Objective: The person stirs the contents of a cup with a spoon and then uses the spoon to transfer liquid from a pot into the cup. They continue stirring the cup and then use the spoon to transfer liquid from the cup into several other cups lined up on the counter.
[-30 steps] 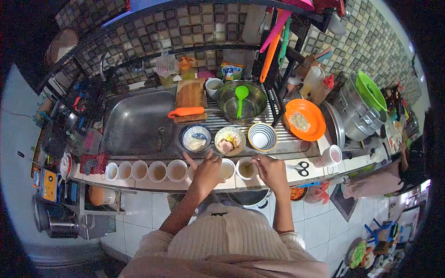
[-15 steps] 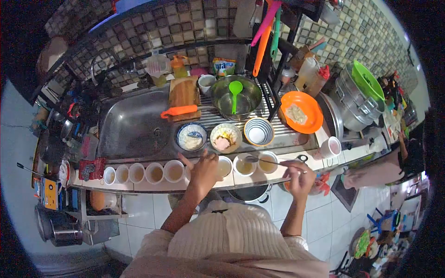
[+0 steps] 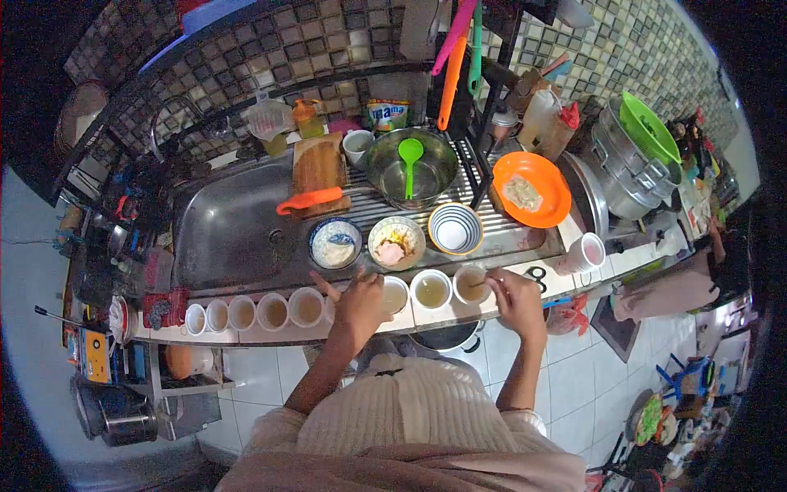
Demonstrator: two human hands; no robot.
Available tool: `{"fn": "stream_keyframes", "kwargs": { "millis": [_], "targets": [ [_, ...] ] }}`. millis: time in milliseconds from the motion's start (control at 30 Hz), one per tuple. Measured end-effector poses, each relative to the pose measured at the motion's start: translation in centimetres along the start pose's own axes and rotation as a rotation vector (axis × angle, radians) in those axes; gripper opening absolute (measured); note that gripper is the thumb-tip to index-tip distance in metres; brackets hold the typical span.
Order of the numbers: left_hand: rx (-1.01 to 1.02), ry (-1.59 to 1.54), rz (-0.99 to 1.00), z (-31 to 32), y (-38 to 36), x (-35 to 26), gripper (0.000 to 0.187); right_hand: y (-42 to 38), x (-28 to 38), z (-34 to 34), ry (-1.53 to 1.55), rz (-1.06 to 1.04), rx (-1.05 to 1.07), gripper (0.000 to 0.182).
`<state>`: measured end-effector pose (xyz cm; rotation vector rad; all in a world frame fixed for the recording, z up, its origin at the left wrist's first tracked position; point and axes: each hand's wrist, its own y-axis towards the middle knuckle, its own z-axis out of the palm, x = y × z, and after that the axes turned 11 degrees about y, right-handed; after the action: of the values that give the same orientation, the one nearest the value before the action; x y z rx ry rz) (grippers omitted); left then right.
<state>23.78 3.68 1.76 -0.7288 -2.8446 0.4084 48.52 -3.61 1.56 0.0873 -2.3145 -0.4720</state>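
Observation:
A row of white cups filled with pale liquid runs along the counter's front edge. My right hand (image 3: 516,297) is closed on a thin spoon (image 3: 484,283), whose lower end is inside the rightmost cup (image 3: 470,289) of the row. My left hand (image 3: 361,305) rests over the row beside another cup (image 3: 395,294); thumb and index finger are spread apart, and it partly hides a cup. Between the two hands stands a further cup (image 3: 431,289). Behind them are a bowl with white contents (image 3: 335,243), a bowl with pink and yellow contents (image 3: 398,243) and a striped bowl (image 3: 456,229).
Behind the bowls are a metal pan (image 3: 385,168) with a green ladle (image 3: 410,156) and a cutting board (image 3: 318,164) beside the sink (image 3: 221,221). An orange plate (image 3: 557,193), stacked cups (image 3: 587,252) and a steamer (image 3: 627,180) stand right. A person (image 3: 668,291) is far right.
My right hand has moved slightly left and the spoon has gone from the neighbouring cup into the rightmost one. My left hand has barely moved. The view has shifted slightly.

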Motion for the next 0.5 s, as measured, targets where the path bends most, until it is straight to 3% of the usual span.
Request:
{"fn": "stream_keyframes", "kwargs": {
  "millis": [67, 167, 233, 400, 500],
  "targets": [
    [-0.098, -0.045, -0.031, 0.6, -0.3, 0.0, 0.065, 0.6, 0.3, -0.2, -0.008, 0.052, -0.037, 0.008],
    [-0.077, -0.031, -0.029, 0.3, -0.3, 0.0, 0.066, 0.8, 0.5, 0.3, 0.031, 0.057, -0.109, 0.011],
    [-0.052, -0.025, -0.030, -0.3, -0.3, -0.1, 0.067, 0.7, 0.7, 0.4, 0.086, -0.017, 0.039, 0.012],
    [-0.058, -0.011, -0.022, 0.3, -0.1, 0.1, 0.068, 0.7, 0.3, 0.1, -0.104, 0.125, 0.026, 0.012],
    [-0.064, -0.035, -0.007, 0.2, -0.2, 0.0, 0.068, 0.6, 0.7, 0.5, -0.010, -0.024, 0.045, 0.011]
  ]
}}
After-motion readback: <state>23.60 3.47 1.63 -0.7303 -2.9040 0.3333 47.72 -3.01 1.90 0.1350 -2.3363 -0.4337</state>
